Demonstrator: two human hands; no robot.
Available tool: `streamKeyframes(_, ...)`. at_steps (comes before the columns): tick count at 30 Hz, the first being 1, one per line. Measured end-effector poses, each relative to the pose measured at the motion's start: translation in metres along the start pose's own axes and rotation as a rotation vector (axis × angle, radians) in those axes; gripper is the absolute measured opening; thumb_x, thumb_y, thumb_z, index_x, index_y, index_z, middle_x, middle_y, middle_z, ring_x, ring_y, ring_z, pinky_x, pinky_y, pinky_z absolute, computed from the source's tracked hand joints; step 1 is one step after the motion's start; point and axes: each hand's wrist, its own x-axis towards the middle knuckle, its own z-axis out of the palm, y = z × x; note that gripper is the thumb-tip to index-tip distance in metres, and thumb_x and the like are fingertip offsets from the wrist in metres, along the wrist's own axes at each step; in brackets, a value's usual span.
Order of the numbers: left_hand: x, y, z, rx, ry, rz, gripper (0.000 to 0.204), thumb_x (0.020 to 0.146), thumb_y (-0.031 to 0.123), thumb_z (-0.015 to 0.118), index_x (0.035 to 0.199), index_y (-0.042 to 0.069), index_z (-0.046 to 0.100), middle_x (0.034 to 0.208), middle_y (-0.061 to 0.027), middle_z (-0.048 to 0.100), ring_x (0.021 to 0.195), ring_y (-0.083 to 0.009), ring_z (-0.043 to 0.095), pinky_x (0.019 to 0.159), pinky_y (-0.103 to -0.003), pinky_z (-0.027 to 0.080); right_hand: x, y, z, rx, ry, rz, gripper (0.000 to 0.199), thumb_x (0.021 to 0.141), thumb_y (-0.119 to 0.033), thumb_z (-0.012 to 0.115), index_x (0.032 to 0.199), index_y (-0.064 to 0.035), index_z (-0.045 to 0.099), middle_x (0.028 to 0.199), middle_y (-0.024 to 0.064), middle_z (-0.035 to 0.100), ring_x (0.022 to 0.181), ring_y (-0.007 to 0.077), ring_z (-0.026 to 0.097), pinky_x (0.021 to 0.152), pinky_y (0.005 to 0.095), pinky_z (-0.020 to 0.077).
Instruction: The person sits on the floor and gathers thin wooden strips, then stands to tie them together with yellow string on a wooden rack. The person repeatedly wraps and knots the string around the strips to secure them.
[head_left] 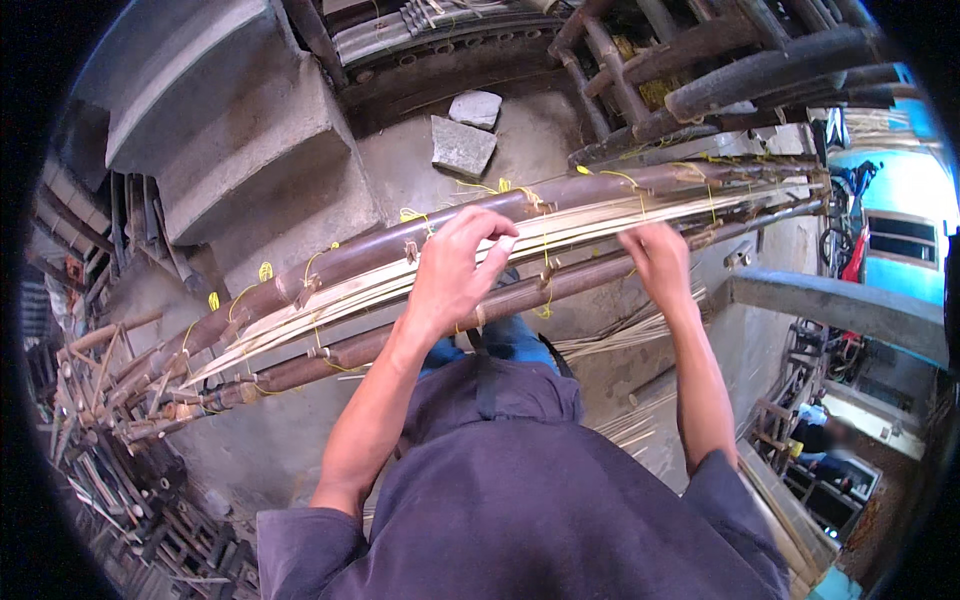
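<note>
Pale strips point(575, 225) lie just nearside of the far pole point(590, 188). Left hand point(462, 262) half-curled over them, right hand point(660, 262) bunched farther right along it; can't tell what either pinches. I'd keep strips flat, untwisted, parallel to that pole.

No text, label, brand, number or sign can be read: none on the dark shirt point(520, 500), the brown poles point(370, 240) or the pale strips point(590, 225). Around the blue wall point(905, 280), details are too small to tell.
</note>
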Motion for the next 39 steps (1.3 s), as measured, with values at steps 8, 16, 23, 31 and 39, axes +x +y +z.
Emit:
streamKeyframes(8,-0.005,-0.024,0.071,0.267,-0.061,-0.032,0.018,0.081,0.008,0.062,0.098,0.006,0.064,0.100,-0.0109,0.059,0.093,-0.0295,0.056,0.082,-0.038,0.047,-0.108,-0.049,0.144,1.207,-0.310,0.850,0.020,0.090,-0.020,0.061,0.090,-0.0011,0.068,0.084,0.0065,0.065,0.078,0.0153,0.059,0.071,0.0322,0.0493)
streamKeyframes(16,-0.016,-0.039,0.093,0.414,0.115,0.008,0.013,0.079,0.009,0.062,0.091,0.008,0.064,0.090,-0.0073,0.058,0.089,-0.0283,0.056,0.075,-0.037,0.050,0.044,-0.112,-0.088,0.750,-0.193,-0.148,0.010,0.086,-0.011,0.056,0.084,-0.0029,0.061,0.073,0.0023,0.054,0.069,0.0137,0.051,0.063,0.0277,0.0403)
streamKeyframes(23,-0.010,-0.034,0.109,0.435,0.082,-0.010,0.016,0.073,0.007,0.065,0.089,0.009,0.064,0.091,-0.0066,0.060,0.084,-0.0278,0.056,0.073,-0.037,0.050,-0.074,-0.069,0.059,1.225,-0.809,1.010,0.012,0.086,-0.014,0.061,0.093,-0.0060,0.066,0.089,-0.0004,0.063,0.075,0.0137,0.055,0.075,0.0295,0.0456)
streamKeyframes(31,-0.011,-0.035,0.110,0.565,0.360,0.118,0.012,0.074,0.014,0.069,0.084,0.010,0.062,0.086,-0.0061,0.058,0.079,-0.0265,0.056,0.070,-0.038,0.048,0.104,-0.131,-0.050,0.417,-0.271,-0.787,0.017,0.089,-0.019,0.058,0.088,-0.0019,0.062,0.080,0.0125,0.058,0.076,0.0314,0.058,0.070,0.0390,0.0477)
streamKeyframes(39,0.004,-0.037,0.120,0.474,0.193,0.093,0.010,0.077,0.013,0.068,0.082,0.007,0.062,0.084,-0.0078,0.059,0.078,-0.0288,0.054,0.067,-0.039,0.046,0.137,-0.032,0.095,0.973,-0.180,-0.093,0.025,0.091,-0.018,0.053,0.110,-0.0018,0.053,0.074,0.0061,0.053,0.074,0.0160,0.055,0.065,0.0353,0.0469)
